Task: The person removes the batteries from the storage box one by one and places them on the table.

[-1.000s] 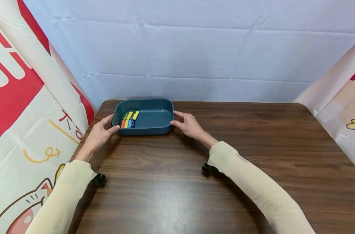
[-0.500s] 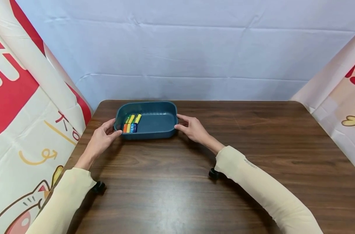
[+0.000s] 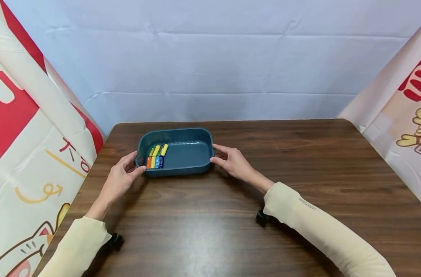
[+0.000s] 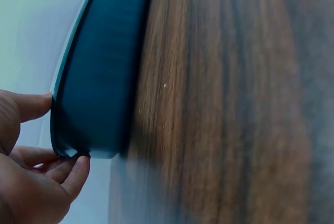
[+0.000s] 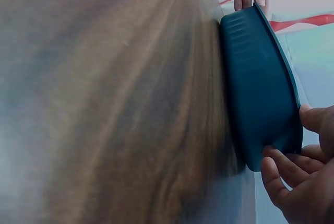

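Observation:
A dark teal plastic basin (image 3: 189, 154), oblong with rounded corners, sits toward the back left of the table. Several small coloured cylinders that look like batteries (image 3: 157, 157) lie side by side in two rows at its left end. My left hand (image 3: 119, 177) grips the basin's left end, thumb on the rim and fingers under the lip. At the opposite end my right hand (image 3: 235, 164) holds it the same way. Both wrist views show the basin's outer wall (image 4: 99, 72) close above the wood; whether its base touches the table I cannot tell.
Brown wood-grain table (image 3: 203, 231) extends in front and to the right. A pale cloth (image 3: 210, 65) hangs behind its back edge. Printed sheets (image 3: 26, 165) with red shapes and cartoons hang at both sides.
Both hands have brought the basin toward me and slightly right, away from the table's back edge. The batteries keep their place inside it. The head view has shifted a little.

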`<state>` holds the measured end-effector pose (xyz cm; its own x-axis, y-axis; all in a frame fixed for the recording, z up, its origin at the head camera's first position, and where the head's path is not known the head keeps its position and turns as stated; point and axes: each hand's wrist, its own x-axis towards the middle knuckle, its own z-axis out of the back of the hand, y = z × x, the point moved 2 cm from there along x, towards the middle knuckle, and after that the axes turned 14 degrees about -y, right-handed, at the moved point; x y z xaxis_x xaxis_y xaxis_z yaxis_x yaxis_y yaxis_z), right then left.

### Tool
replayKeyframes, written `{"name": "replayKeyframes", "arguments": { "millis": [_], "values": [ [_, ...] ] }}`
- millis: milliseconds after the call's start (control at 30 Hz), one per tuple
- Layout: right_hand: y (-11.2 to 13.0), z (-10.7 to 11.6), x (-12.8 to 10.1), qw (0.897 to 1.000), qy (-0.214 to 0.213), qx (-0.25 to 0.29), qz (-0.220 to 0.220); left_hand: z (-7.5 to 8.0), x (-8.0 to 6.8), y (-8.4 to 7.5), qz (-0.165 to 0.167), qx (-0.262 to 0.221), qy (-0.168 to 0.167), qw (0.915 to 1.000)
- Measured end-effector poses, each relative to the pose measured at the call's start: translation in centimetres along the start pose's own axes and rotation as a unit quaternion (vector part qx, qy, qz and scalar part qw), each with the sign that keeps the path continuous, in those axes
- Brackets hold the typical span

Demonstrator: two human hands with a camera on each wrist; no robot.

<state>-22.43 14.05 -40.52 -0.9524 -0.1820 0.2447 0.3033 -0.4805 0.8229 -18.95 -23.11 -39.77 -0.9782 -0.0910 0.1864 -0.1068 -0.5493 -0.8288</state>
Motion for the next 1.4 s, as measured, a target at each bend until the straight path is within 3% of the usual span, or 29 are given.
{"name": "replayKeyframes", "arguments": {
  "millis": [967,1400],
  "values": [
    [1.2,0.6,-5.6,0.999,-0.036,0.008,0.019,-0.1,-4.5,-1.2,-0.012,0.012,-0.004,0.9999],
    [1.8,1.0,-7.2,1.0,-0.026,0.011,0.006,-0.3,-6.1,-1.9,-0.009,0.022,0.0,0.9997]
  ]
}}
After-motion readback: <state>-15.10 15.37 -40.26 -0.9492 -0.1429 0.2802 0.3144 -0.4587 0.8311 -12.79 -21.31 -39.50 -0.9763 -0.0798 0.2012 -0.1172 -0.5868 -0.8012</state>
